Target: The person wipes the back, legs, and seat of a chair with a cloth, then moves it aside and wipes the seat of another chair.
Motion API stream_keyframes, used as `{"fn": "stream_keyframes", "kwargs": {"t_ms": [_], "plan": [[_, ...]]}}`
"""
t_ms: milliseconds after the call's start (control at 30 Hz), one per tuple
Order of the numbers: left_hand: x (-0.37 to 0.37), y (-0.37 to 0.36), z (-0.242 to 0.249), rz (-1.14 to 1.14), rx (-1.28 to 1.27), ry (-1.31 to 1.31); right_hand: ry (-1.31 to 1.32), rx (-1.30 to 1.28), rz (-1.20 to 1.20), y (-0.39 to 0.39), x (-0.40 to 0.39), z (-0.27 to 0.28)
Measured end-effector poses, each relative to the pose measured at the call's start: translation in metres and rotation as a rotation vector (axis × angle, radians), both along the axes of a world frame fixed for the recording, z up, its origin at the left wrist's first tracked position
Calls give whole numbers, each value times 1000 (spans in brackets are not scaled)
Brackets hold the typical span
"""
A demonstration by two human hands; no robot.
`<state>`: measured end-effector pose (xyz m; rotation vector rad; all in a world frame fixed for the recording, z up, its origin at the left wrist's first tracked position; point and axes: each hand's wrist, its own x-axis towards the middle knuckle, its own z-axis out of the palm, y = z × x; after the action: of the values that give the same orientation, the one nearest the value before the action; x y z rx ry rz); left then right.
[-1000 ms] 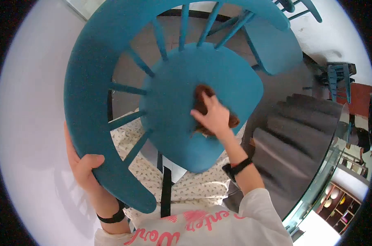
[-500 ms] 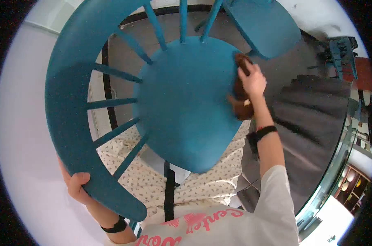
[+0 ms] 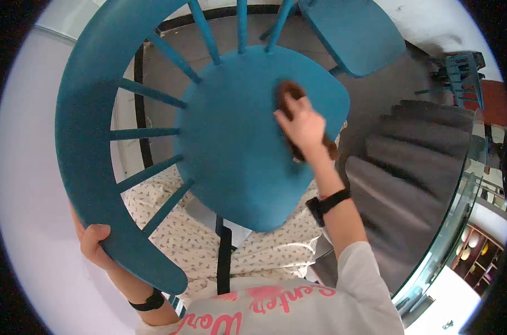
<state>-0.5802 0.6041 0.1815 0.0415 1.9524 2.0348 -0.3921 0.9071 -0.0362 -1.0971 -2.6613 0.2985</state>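
Observation:
A teal wooden chair (image 3: 236, 145) with a curved spindle back fills the view, seen from above. My left hand (image 3: 92, 244) grips the lower end of its curved back rail (image 3: 83, 139). My right hand (image 3: 302, 125) presses a brown cloth (image 3: 291, 92) flat on the right part of the seat. The cloth shows above and below my fingers. Each of my wrists carries a black band.
A second teal chair (image 3: 356, 33) stands just beyond, at the top right. Grey carpeted stairs (image 3: 410, 167) drop away on the right beside a glass railing (image 3: 460, 206). A white wall (image 3: 24, 195) is on the left. Another teal chair (image 3: 460, 70) stands far right.
My right hand slid the brown cloth from the seat's middle out to its right edge, then back toward the middle. The left hand kept its grip on the back rail.

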Motion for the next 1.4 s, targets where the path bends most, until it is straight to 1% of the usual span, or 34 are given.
{"fn": "stream_keyframes", "kwargs": {"t_ms": [33, 67, 133, 233, 333, 367, 433, 500, 533, 633, 700, 767, 800, 833, 867, 933, 1000, 1067, 1133, 1167, 1200, 1233, 1267, 1367, 1400], "plan": [[0, 0, 0, -1, 3, -4, -70, -59, 49, -21, -9, 15], [-1, 2, 2, -20, 19, -18, -73, -76, 138, -36, -14, 15], [-2, 3, 4, -42, 39, -30, 27, -95, 277, -54, -24, 13], [-1, 7, 4, -60, 42, -18, 81, -65, 324, -18, -36, 1], [2, 4, 7, -62, 58, -36, 97, 47, 58, 38, -59, -3], [3, 3, 6, -69, 39, -31, 104, 57, -2, 57, -62, -8], [2, -1, 3, -79, 19, -27, 38, 51, -85, 81, -62, -5], [2, -5, -3, -45, -64, 52, 9, 67, -173, 98, -49, -6], [4, -4, -4, -38, -61, 44, 10, 91, -223, 106, -39, -10], [2, 2, 1, -75, 12, -18, -83, 35, -366, 123, 2, -3], [3, 9, 4, 9, -58, -7, -117, 34, -397, 121, 29, -2], [0, 3, 2, -7, -37, -23, -130, -39, -514, 110, 53, 1], [-2, 1, -1, -30, -22, -29, -137, -29, -509, 100, 62, 3], [-3, 1, -3, -25, -15, -37, -65, -117, -593, 88, 67, 4], [-4, 3, -5, -65, -5, -3, 11, -207, -677, 76, 72, 2], [-8, 2, -6, -100, 8, 30, 119, -194, -742, 54, 82, -17], [-14, -1, -2, -124, 5, -8, 100, -140, -679, 28, 80, -15], [-18, -2, -6, -96, 38, 26, 50, -158, -590, -5, 81, -9], [-26, -7, -13, -140, 100, -8, 18, -109, -433, -42, 75, -1], [-26, -5, -12, -132, 100, -7, 2, -40, -315, -60, 72, 7], [-23, 0, -9, -128, 109, -7, 4, -117, -242, -77, 69, 9], [-22, 5, -8, -124, 116, -7, 54, -102, -109, -94, 68, 10], [-23, -1, -7, -104, 117, -1, -50, -144, 20, -129, 62, 22], [-23, 1, -7, -108, 71, 25, -29, -254, 131, -187, 50, 29], [-25, -1, -9, -106, 70, 25, -65, -256, 165, -206, 44, 34]]}}
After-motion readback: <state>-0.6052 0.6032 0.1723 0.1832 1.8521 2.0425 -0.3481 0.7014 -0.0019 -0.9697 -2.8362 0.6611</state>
